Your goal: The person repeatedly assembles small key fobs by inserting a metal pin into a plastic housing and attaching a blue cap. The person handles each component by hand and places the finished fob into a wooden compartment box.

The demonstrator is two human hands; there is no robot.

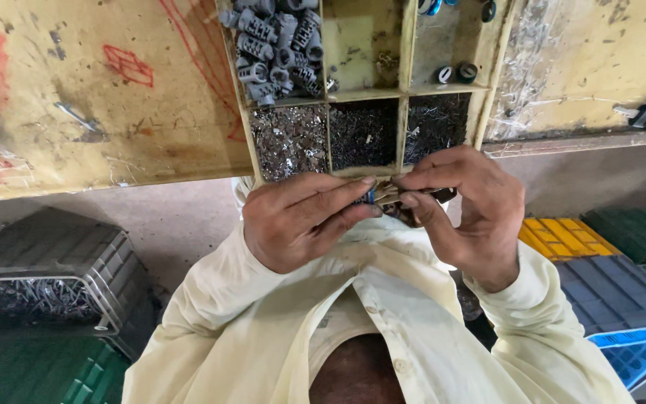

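Note:
My left hand (300,221) and my right hand (465,213) meet close to my chest, just below a divided wooden tray (405,52). Their fingertips pinch a small part (384,196) that has a blue bit and a brownish metal bit; most of it is hidden by the fingers. A dark end of it sticks out by my right fingers. The tray's compartments hold grey ribbed plastic plugs (271,41), shiny small metal pieces (289,138), darker fine metal pieces (364,135) and a few small rings (457,72).
The tray rests on a worn yellowish workbench (99,97) with red marks. Below stand a grey crate (54,251) over a basket of metal bits, a green crate (39,374), and yellow (562,236), dark green (637,232) and blue (614,292) crates at right.

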